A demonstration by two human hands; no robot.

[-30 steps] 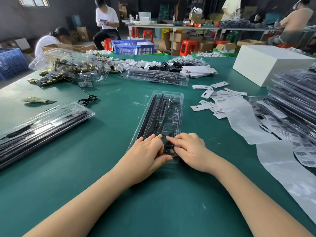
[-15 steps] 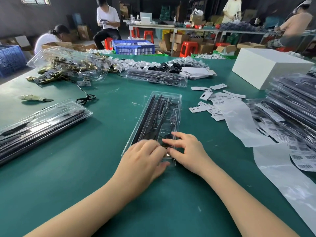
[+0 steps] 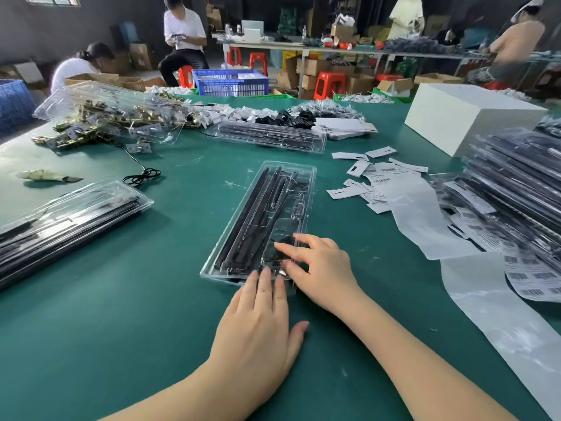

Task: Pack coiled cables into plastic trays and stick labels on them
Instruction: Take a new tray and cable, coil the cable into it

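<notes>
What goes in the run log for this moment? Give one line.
left hand flat at tray edge | right hand pressing tray | labels loose

Both forearms are bare right down to the bottom edge of the view, with no sleeve, glove, watch or ring showing on the left hand (image 3: 258, 335) or the right hand (image 3: 324, 268), whose fingernails are short and unpainted

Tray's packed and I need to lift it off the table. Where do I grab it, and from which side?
Judging by its shape, take the clear plastic tray by its two long rims near the middle, coming from above. It is long and narrow, lying flat on the green table, so an end grip would likely let it sag.
</notes>
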